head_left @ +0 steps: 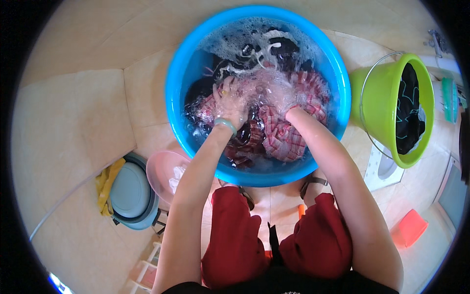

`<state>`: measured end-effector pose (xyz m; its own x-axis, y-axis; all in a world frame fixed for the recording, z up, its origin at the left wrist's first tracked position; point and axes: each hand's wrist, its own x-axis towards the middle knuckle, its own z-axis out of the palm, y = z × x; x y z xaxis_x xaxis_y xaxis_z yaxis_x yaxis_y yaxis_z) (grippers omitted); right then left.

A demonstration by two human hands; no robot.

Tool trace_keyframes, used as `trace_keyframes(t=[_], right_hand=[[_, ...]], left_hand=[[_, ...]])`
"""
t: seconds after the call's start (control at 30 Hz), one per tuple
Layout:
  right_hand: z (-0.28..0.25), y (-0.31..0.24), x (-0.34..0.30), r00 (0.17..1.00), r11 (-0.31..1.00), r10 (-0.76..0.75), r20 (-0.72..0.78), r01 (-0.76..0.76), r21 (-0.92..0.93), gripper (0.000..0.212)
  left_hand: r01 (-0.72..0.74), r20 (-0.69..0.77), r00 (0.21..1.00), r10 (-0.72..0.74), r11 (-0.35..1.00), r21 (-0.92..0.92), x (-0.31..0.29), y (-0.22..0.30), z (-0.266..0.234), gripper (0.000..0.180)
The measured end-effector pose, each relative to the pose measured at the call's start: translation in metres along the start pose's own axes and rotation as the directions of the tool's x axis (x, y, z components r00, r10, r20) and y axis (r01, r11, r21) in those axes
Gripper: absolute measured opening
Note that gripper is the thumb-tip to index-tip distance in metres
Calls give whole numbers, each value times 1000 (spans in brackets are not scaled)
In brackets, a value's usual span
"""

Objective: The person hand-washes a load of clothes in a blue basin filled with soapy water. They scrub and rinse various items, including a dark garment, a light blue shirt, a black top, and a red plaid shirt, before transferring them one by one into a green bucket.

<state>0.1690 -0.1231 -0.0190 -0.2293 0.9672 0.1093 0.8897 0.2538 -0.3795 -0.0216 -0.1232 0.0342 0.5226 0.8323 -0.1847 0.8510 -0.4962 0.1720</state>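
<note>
A large blue basin (340,73) holds foamy water and soaked clothes. My left hand (231,104), with a pale green bangle (226,125) at its wrist, lies in the water with fingers spread, back upward, over red plaid cloth (286,139). My right hand (281,95) is sunk beside it among the plaid folds, its fingers hidden by splashing water and foam. Dark cloth (200,90) floats at the left side of the basin. Toward the far rim, white straps or trim (259,51) lie on more dark fabric.
A lime-green bucket (377,93) with dark clothing stands at the right. Left of my legs are a pink basin (159,179) with white cloth and a grey-blue folded tub (131,191) with a yellow cloth (108,186). A coral container (410,229) sits at the lower right.
</note>
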Motion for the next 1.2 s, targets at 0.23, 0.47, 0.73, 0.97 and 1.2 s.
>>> trace_keyframes(t=[0.23, 0.47, 0.73, 0.97, 1.2], right_hand=[[-67, -14, 3, 962, 876, 242, 122, -271, 398, 26], [-174, -77, -3, 986, 201, 163, 29, -62, 978, 19], [-214, -128, -25, 919, 41, -311, -240, 265, 963, 41], [-185, -147, -48, 965, 881, -150, -214, 229, 414, 65], [-158, -134, -23, 879, 891, -69, -472, 267, 367, 44]], left_hand=[[301, -143, 938, -314, 948, -106, -45, 3, -30, 91], [67, 266, 795, -546, -356, -932, -28, 28, -75, 49], [-85, 147, 951, -271, -690, -718, -32, 53, -98, 61], [-175, 38, 953, -302, -646, -743, -29, 60, -73, 56], [-200, -2, 948, -318, -591, -781, -26, 64, -55, 51]])
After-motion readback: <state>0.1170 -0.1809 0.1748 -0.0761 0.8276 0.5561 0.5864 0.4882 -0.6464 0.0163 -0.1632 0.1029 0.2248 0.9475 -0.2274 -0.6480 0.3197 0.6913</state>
